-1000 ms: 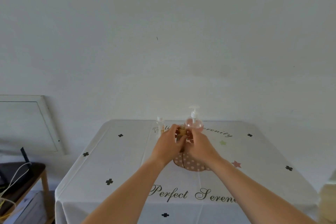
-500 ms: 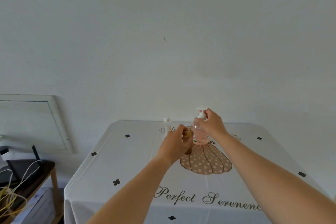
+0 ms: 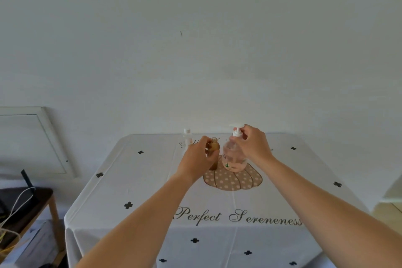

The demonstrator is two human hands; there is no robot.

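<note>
Right fingers (image 3: 247,131) have left the amber bottle (image 3: 214,148) and now curl round the pump neck of the pink dispenser (image 3: 233,156) at centre frame. The left hand (image 3: 196,159) grips the amber bottle, uncapped and upright, just left of the dispenser on the tablecloth (image 3: 152,180). The small bottle seems ready to fill. Dispensing soap into it is probably still to come.
</note>
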